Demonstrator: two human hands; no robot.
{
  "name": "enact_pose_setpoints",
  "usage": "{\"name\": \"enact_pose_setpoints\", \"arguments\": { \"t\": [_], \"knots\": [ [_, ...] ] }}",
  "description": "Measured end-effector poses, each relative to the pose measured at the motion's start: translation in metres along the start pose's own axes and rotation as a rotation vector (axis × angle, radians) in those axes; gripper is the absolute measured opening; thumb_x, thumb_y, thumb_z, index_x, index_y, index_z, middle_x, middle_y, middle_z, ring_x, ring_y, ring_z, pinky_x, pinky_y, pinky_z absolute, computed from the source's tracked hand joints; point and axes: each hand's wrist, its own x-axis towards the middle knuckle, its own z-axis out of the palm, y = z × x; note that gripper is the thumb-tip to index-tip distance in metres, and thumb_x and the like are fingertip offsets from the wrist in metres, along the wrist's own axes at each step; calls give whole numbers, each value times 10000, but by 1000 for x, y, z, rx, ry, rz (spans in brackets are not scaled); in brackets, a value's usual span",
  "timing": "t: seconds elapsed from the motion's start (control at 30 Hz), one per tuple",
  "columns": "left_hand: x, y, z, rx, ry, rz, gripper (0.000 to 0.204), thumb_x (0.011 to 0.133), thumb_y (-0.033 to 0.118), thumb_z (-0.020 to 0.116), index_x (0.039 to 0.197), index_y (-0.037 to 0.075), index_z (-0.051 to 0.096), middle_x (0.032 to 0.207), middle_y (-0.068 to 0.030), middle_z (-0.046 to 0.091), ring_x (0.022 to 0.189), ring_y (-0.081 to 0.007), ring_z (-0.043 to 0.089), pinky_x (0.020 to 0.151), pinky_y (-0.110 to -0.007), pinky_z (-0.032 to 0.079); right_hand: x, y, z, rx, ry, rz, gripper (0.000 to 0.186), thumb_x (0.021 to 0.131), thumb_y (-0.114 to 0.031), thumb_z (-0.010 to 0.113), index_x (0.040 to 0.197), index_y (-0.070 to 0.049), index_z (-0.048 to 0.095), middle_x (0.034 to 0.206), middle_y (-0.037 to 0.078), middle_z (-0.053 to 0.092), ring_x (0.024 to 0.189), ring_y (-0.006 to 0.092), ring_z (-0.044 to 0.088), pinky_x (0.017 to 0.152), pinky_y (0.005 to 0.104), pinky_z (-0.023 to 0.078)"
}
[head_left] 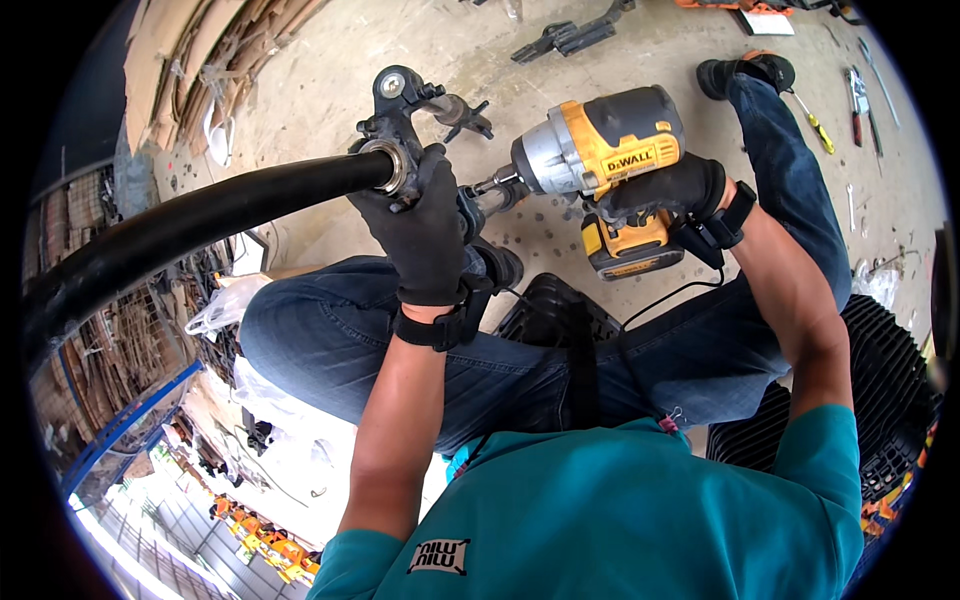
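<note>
My gloved left hand (420, 235) is closed around a black metal bracket (392, 90) at the end of a thick black tube (200, 215). A bare metal ring (385, 163) sits where tube and bracket meet. In my gloved right hand (675, 190) is a yellow and black cordless impact driver (610, 145), gripped by its handle and pointing left. Its bit (492, 183) reaches the bracket's side close to my left fingers; whether it sits on a fastener is hidden. The battery (635, 255) hangs below the right hand.
Stacked cardboard (190, 70) lies at the far left. A black metal part (570, 38) rests on the floor ahead. Farther right are a yellow screwdriver (818, 130), red-handled pliers (857, 100) and a small wrench (851, 208). A cable (665, 295) runs from my right wrist.
</note>
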Motion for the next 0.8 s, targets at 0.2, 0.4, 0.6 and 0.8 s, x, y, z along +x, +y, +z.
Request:
{"name": "enact_pose_setpoints", "arguments": {
  "t": [0.2, 0.4, 0.6, 0.8],
  "knots": [
    [0, -1, 2, -6, 4, 0, 589, 787, 6, 732, 1278, -39, 409, 1086, -128, 560, 920, -181, 581, 821, -321, 495, -2, -2, 4, 8, 33, -51, 372, 794, -35, 758, 1149, 13, 657, 993, 111, 718, 816, 173, 698, 743, 290, 580],
    [0, -4, -1, 6, -13, 24, 611, 784, 3, 731, 1297, -42, 402, 1123, -138, 551, 947, -185, 579, 837, -321, 491, -4, -7, 2, 48, -1, -13, 416, 793, -13, 755, 1192, 11, 641, 1014, 120, 717, 849, 171, 699, 743, 290, 585],
    [-1, 1, -1, -28, -9, -4, 580, 801, -16, 716, 1285, -31, 396, 1093, -127, 580, 899, -152, 607, 761, -285, 512, -1, -6, -2, -55, -27, -35, 416, 812, -24, 751, 1211, 3, 636, 1043, 122, 719, 870, 168, 696, 749, 282, 578],
    [0, 5, 0, -60, -22, -25, 560, 814, -19, 705, 1278, -29, 393, 1081, -118, 587, 867, -128, 614, 709, -260, 516, -2, -5, -7, -73, -15, -28, 418, 815, -32, 754, 1217, -7, 640, 1065, 114, 723, 882, 164, 696, 756, 280, 570]
  ]
}}
